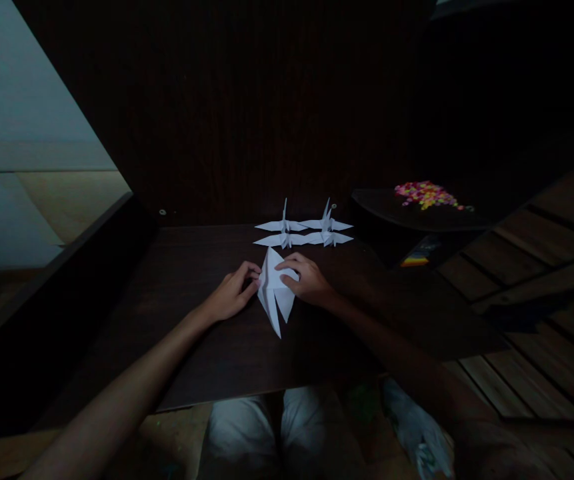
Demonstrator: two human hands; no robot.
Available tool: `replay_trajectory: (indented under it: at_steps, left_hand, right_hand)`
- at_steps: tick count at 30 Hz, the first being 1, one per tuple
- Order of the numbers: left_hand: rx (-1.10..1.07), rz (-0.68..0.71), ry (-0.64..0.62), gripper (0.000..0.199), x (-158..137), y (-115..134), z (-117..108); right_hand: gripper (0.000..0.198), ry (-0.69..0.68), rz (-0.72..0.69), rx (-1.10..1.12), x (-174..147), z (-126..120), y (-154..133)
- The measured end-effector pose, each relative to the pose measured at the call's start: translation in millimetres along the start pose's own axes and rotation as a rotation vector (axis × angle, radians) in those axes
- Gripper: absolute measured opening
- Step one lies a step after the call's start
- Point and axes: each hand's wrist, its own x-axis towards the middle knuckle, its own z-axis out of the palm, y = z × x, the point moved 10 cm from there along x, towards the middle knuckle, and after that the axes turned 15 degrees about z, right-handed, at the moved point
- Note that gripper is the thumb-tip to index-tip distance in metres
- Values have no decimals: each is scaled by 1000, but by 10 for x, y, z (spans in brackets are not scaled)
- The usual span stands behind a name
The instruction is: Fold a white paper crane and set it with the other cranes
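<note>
A partly folded white paper [277, 300], kite-shaped with two points split at its near end, is between my hands over the dark table. My left hand [237, 290] pinches its left edge between thumb and fingers. On the right side, my right hand [307, 279] grips the paper, fingers lying over its upper face and thumb just below them. Beyond the paper stand several finished white paper cranes [287, 239], set close together in two rows with wings spread.
The dark wooden table [207, 373] has an upright back panel [247, 120] and a raised left side [57, 293]. At the right, a rounded shelf [381, 210] bears a heap of small colourful pieces [429, 195]. Wooden slats [541, 347] lie farther right.
</note>
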Motion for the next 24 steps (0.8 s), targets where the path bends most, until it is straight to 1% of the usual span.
replay_trajectory:
  at_steps: [6,8,11,16,19,22,24]
  left_hand:
    - [242,172,-48,28,28,195,72]
    - [320,202,-61,31,31,234,94]
    - [412,208,-80,34,22,232,124]
    - [460,184,-195,40,0,156,234]
    - [459,171,-236,43,-4,127,259]
    - [475,162,-245,42,-6,135,246]
    - [494,158,-243,42,-6,164,234]
  right_hand:
    - [29,-98,49,-105,-13,98,25]
    - [27,-115,52,-129,-10,109,22]
    - [26,-146,62,-153,-4,134,32]
    - [32,-181,79,-173,-12,166,47]
    - [36,-146,71,-128,-11,109,25]
    - [49,-96,64,-38,1,10,9]
    - [53,-85,64,18,12,-36,16]
